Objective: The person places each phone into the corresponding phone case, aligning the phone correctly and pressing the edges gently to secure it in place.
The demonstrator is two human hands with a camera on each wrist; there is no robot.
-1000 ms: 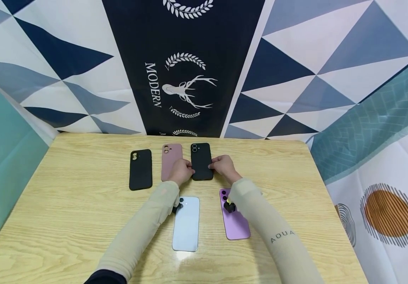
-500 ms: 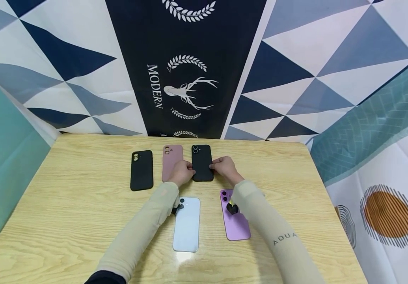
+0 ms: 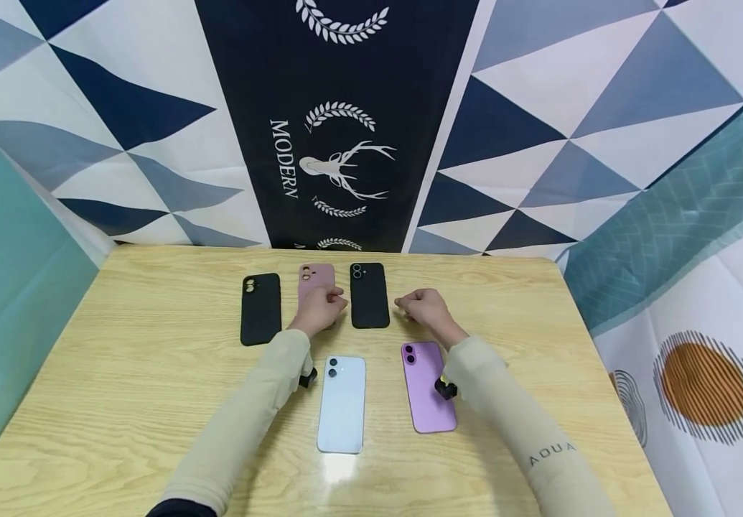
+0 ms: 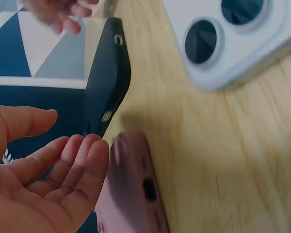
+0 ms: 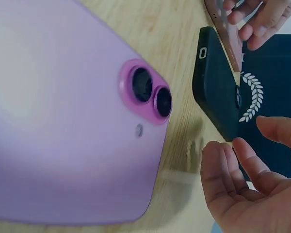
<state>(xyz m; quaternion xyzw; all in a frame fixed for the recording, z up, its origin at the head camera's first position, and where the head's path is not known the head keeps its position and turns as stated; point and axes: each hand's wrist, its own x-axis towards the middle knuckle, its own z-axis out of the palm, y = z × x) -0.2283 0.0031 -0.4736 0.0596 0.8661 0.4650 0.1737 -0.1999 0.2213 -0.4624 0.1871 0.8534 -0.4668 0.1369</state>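
A black phone (image 3: 369,296) with two camera lenses lies flat between the two hands. The left hand (image 3: 321,309) hovers over the lower part of a pink case (image 3: 316,276), its thumb apart from the fingers and nothing held, as the left wrist view (image 4: 53,179) shows. To the right of the black phone is the right hand (image 3: 428,309), relaxed, with a gap between it and the phone; in the right wrist view its fingers (image 5: 216,179) hold nothing.
A black case (image 3: 260,310) lies at the left of the row. Nearer the front are a white phone (image 3: 342,406) and a purple phone (image 3: 430,391), the latter beside the right wrist. Patterned cloth hangs behind the wooden table (image 3: 151,373).
Both hands have let go of the black phone and moved apart from it, the left hand leftward and the right hand rightward. The phone lies where it was.
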